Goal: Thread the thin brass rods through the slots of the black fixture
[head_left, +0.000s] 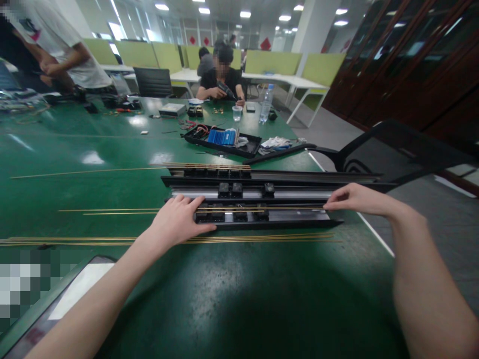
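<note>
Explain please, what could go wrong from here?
The thin rods over the front channel jut past its left end, so a bump might shift them. The left hand, close to the black blocks, could nudge them. The right hand pinches one rod by its end, which might slip.

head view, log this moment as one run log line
left hand: spread across nearest long black-walled channel; right hand: pinching thin brass-coloured rod; small black blocks: inside channel

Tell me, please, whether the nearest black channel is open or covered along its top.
Open: inside the channel, black blocks and a silvery floor show from above, with no lid over them.
</note>
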{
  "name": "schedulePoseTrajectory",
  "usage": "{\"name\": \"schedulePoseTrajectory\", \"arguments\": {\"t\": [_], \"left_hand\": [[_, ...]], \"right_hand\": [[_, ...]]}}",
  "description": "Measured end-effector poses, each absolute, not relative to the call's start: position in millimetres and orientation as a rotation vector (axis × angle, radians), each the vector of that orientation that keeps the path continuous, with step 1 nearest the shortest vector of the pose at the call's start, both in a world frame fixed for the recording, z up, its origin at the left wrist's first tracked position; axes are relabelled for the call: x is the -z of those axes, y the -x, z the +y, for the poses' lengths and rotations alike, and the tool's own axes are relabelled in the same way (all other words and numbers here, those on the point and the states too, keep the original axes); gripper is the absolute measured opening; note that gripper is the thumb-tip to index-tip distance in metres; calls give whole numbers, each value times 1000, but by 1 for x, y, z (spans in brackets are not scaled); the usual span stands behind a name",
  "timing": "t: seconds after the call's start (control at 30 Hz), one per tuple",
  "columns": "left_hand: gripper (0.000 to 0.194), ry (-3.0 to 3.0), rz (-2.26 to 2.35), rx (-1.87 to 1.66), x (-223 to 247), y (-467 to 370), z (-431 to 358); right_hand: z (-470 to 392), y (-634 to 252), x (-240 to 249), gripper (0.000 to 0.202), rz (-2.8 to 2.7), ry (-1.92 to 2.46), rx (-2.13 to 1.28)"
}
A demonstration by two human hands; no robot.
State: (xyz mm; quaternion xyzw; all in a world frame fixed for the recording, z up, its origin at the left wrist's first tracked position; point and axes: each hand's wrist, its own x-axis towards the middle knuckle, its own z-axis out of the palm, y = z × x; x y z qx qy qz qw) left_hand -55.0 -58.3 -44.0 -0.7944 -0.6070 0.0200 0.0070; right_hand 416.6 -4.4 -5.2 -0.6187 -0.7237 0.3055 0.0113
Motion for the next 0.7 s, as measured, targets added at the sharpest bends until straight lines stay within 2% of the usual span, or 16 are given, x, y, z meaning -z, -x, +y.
{"name": "schedulePoseTrajectory", "arguments": {"t": [0.27,0.53,0.7], "left_hand": [[91,2465,-1849,-79,41,53,-59],[81,2502,-1828,26,39,51,-58],[75,2561,-1836,113,41,47,-56]], "right_hand": [[-3,-398,6,42,-2262,1808,-810],[-14,-318,23,31,-2336,1369,-652],[-19,-293,35,23,-2391,1237,-508]]}}
